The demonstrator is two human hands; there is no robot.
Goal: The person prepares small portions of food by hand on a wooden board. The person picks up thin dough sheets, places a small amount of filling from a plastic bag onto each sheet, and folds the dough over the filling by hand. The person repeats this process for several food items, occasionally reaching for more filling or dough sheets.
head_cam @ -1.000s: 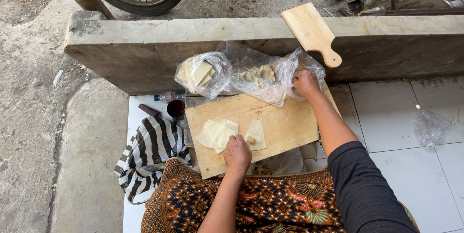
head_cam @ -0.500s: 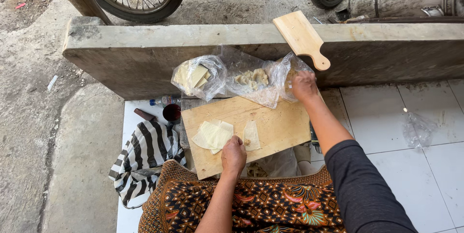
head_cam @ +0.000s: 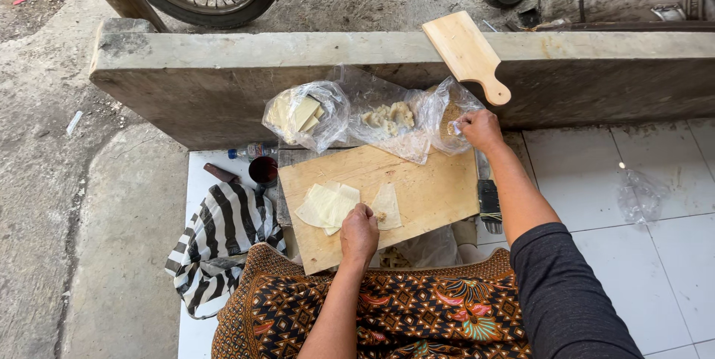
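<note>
**Wrappers on the board**

Left hand, fingers curled, presses a folded wrapper on the board. At 2 o'clock, right hand pinches the bag. Wrapper stack lies at 9 o'clock.

The person is wearing a dark grey long sleeve that is covering the right arm to just past the elbow. The left arm is showing bare, both hands ungloved. A brown batik cloth with orange patterning is covering the lap.
</note>
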